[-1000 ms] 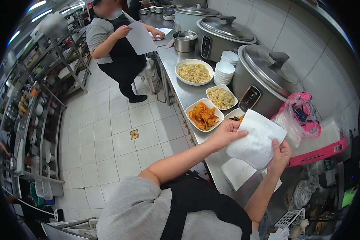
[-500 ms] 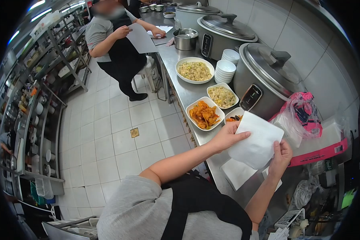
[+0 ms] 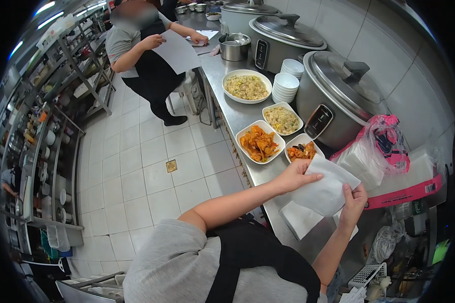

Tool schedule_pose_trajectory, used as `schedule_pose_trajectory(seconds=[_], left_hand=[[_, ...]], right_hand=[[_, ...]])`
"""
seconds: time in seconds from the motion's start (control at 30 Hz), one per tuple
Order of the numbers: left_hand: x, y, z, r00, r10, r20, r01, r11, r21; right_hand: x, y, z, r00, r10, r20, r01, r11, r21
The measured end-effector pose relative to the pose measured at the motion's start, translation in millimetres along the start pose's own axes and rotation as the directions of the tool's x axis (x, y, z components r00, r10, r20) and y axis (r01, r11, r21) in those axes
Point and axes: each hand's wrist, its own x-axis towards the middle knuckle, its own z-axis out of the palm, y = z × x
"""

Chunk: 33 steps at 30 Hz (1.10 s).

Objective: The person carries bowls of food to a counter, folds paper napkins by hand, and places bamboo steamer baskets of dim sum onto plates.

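Note:
A white paper napkin (image 3: 326,186) is stretched between my two hands above the steel counter. My left hand (image 3: 299,177) pinches its left edge, thumb on top. At the right edge, my right hand (image 3: 354,203) grips it between thumb and fingers. Below the held sheet lies a pile of white napkins (image 3: 299,220), partly covered from view. Just past my left hand, a small white bowl (image 3: 302,149) holds orange-red food with dark pieces. Beside it stands a square bowl of orange saucy food (image 3: 260,143).
Two dishes of fried rice (image 3: 246,87) (image 3: 282,120) and stacked small white bowls (image 3: 285,88) stand farther along the counter. Large rice cookers (image 3: 338,91) line the wall. Pink plastic packaging (image 3: 404,194) sits at right. A co-worker (image 3: 151,70) holds a white sheet beyond the counter's far end.
My hands and the napkin have dropped slightly, and the napkin sags more, uncovering more of the small bowl. The co-worker's sheet has shifted a little.

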Motion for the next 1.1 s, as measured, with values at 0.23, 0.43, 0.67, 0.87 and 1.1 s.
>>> schedule_pose_trajectory(seconds=[0.23, 0.43, 0.67, 0.87, 1.1], left_hand=[[-5.3, -19.8, 0.6, 0.995, 0.095, 0.033, -0.1, 0.957, 0.274], [-47.6, -75.0, -21.2, 0.984, 0.108, 0.145, -0.179, 0.693, 0.698], [-76.9, -99.7, -37.8, 0.983, -0.151, 0.106, -0.003, 0.564, 0.825], [-67.7, -96.6, -36.3, 0.96, -0.276, -0.037, 0.215, 0.65, 0.729], [-62.1, -107.5, -43.3, 0.938, -0.336, -0.085, 0.315, 0.723, 0.615]], right_hand=[[-27.3, 19.6, -27.6, 0.999, -0.05, -0.017, 0.048, 0.994, -0.099], [-87.6, 62.3, -42.3, 0.989, 0.054, 0.141, -0.014, 0.962, -0.272], [-134.8, 110.3, -50.7, 0.952, 0.305, 0.002, -0.287, 0.897, -0.337], [-121.0, 123.6, -40.8, 0.933, 0.336, -0.128, -0.357, 0.911, -0.205], [-100.3, 129.7, -42.4, 0.933, 0.35, -0.084, -0.36, 0.896, -0.262]])
